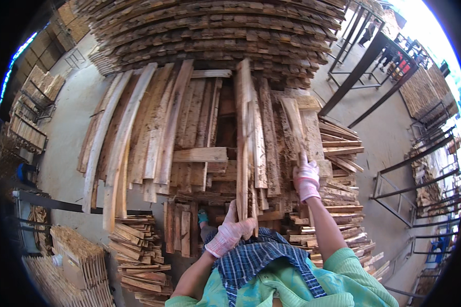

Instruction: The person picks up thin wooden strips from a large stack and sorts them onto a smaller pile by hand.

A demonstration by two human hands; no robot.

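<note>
People [388, 55] stand past a black metal frame [354, 75] near the floor [61, 148]'s far right corner; plank stacks [33, 130] line its left edge.

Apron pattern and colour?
The apron is dark blue with a pale check, seen best in the head view, bottom centre.

Before us planks [161, 128] lie side by side, with a board stack [210, 38] behind them; a wood pile [128, 250] sits at our near left, and metal frames [354, 75] stand on the floor [389, 138] at our far right
</note>
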